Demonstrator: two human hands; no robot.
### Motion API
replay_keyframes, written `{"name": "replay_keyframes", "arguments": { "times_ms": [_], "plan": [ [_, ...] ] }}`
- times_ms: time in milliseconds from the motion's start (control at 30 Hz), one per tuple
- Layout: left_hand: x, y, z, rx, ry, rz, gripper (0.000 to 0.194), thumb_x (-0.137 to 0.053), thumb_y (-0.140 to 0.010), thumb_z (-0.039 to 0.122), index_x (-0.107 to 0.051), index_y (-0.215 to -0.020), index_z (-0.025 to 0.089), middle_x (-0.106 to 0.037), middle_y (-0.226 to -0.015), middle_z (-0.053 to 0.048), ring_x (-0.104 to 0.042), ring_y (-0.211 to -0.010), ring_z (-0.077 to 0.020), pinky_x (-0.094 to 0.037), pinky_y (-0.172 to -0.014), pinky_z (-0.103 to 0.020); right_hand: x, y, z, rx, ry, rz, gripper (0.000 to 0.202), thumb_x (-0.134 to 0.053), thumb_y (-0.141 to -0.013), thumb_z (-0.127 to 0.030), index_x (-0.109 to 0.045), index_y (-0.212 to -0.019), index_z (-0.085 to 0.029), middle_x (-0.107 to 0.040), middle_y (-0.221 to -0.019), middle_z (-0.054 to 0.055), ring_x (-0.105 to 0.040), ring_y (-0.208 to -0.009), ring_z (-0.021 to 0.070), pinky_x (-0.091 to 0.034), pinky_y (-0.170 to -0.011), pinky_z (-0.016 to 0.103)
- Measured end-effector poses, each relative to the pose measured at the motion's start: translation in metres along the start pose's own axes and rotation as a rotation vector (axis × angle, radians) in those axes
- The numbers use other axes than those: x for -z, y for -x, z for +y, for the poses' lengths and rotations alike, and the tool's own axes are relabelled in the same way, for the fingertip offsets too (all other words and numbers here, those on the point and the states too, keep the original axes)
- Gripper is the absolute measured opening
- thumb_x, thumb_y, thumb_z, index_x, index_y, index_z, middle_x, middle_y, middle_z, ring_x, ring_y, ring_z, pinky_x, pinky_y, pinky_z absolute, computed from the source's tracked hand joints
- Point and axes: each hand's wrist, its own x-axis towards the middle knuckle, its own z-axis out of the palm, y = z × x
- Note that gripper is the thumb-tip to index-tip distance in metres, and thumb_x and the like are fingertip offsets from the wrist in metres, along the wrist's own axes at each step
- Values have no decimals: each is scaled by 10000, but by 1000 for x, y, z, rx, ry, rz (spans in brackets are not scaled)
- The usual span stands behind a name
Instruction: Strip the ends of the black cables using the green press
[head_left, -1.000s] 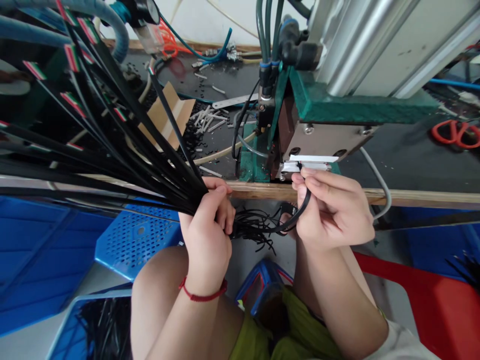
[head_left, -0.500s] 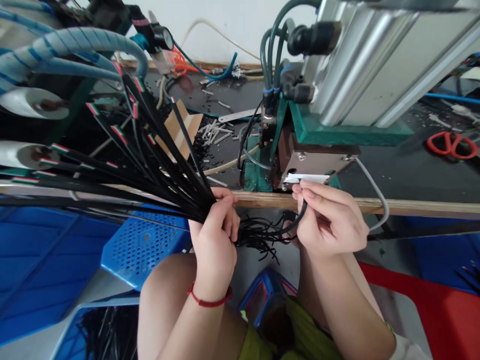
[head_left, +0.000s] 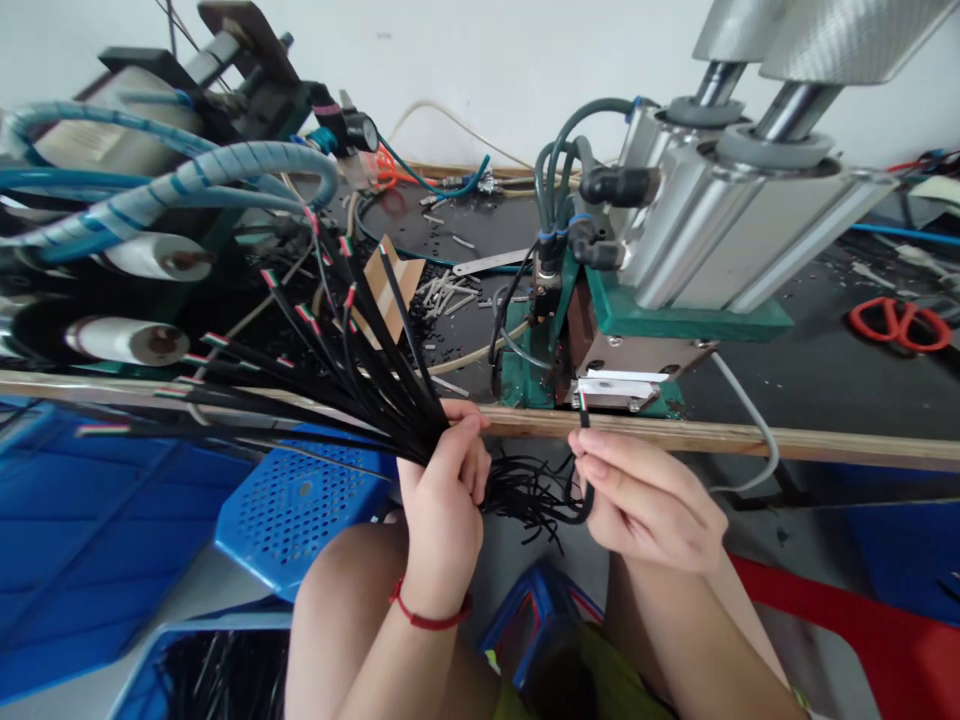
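A bundle of black cables [head_left: 390, 400] is wrapped in my left hand [head_left: 450, 475]; their stripped ends, with red, white and green wires, fan out to the upper left. Between the thumb and fingers of my right hand [head_left: 645, 500] is one black cable [head_left: 586, 424], its end pointing up with coloured wires showing. That end is just in front of the metal block [head_left: 622, 357] of a pneumatic press [head_left: 690, 220], by a white strip [head_left: 622, 384]. The cables' loose tails [head_left: 529, 490] hang between my hands.
Red-handled scissors [head_left: 898, 325] lie on the dark bench at the right. A folded cardboard piece [head_left: 386, 290] and grey offcuts [head_left: 448, 292] are behind the bundle. White rollers [head_left: 131, 342] stand at the left. A blue stool [head_left: 296, 505] is below the wooden bench edge [head_left: 787, 440].
My right hand has drawn back from the press block, and the cable's coloured end now shows. The view has shifted, showing more of the press top. My left hand still grips the bundle.
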Motion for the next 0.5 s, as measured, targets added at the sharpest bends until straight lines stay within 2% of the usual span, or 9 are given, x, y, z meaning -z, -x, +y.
{"name": "replay_keyframes", "arguments": {
  "times_ms": [67,233,367,500],
  "plan": [
    [1,1,2,12,1,-24,125,-740,-902,208,-733,-778,192,-338,-465,95,-279,-367,-69,-240,-422,-236,-1,-2,-8,-10,-52,-62,460,-809,-929,17,-815,-1333,-204,-899,-1177,67,-897,-862,213,-795,-750,303],
    [5,6,7,28,-11,-118,203,-749,-967,303,-810,-826,171,-317,-482,83,-272,-406,-72,-208,-419,-231,-10,-6,-21,-41,-208,-143,197,-751,-976,12,-820,-1102,-123,-899,-1057,110,-894,-934,186,-772,-836,249],
    [9,10,10,54,-38,-167,234,-827,-955,397,-858,-893,173,-347,-506,83,-231,-425,-64,-188,-401,-222,-15,-3,-26,-116,-270,-218,326,-663,-985,14,-818,-1213,-160,-894,-1191,105,-892,-1023,204,-784,-860,307],
    [13,11,12,42,-75,-121,179,-942,-856,341,-839,-875,196,-530,-601,53,-285,-442,-47,-239,-401,-211,-15,-5,-32,-199,-361,-259,382,-637,-948,-37,-814,-1268,-145,-874,-1271,134,-882,-1103,241,-776,-908,337]
  ]
}}
